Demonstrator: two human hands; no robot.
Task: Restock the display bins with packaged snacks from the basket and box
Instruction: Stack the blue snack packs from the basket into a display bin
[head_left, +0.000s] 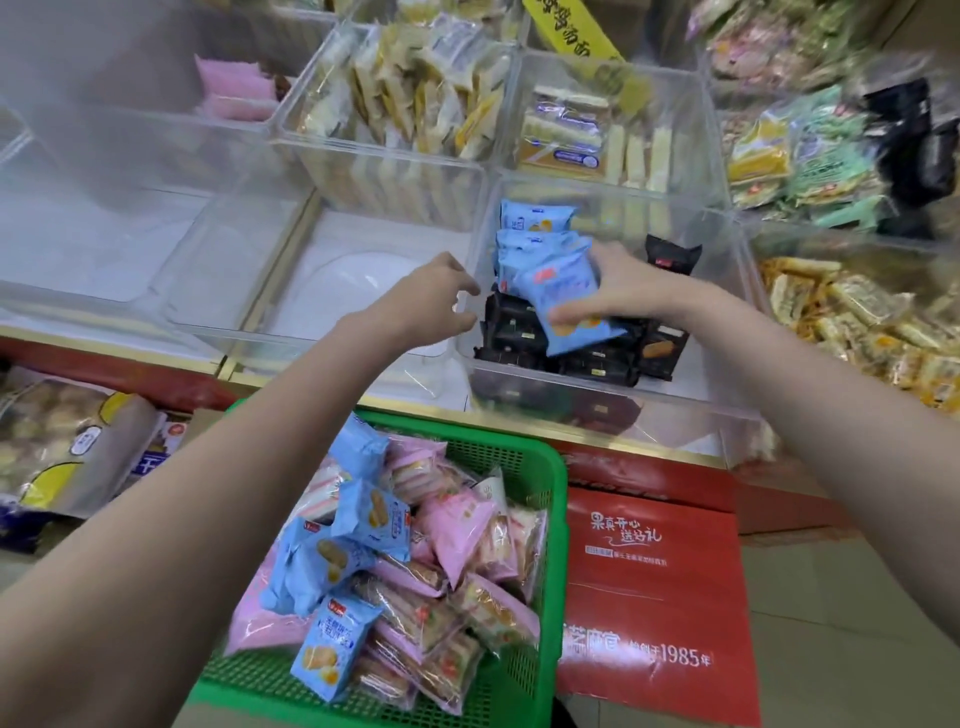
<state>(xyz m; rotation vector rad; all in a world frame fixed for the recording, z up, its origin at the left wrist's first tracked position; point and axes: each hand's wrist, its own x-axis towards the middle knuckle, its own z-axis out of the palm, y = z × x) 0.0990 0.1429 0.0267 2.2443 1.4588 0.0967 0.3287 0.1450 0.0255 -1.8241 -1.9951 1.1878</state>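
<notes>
The right hand (621, 291) pinches a pale blue plastic snack packet (569, 306) over the clear acrylic bin (597, 384). The left hand (441, 301), at nine o'clock, hangs loosely curled and empty. Best stand it upright against the blue row at twelve o'clock, clear of the black packets (514, 327).

A shop is indicated by rows of clear plastic display bins (602, 384) filled with individually wrapped snacks, set on a red, gold-trimmed display stand (623, 467), by a green shopping basket (545, 467) of packets, and by a printed red carton (649, 597) placed on the floor.
</notes>
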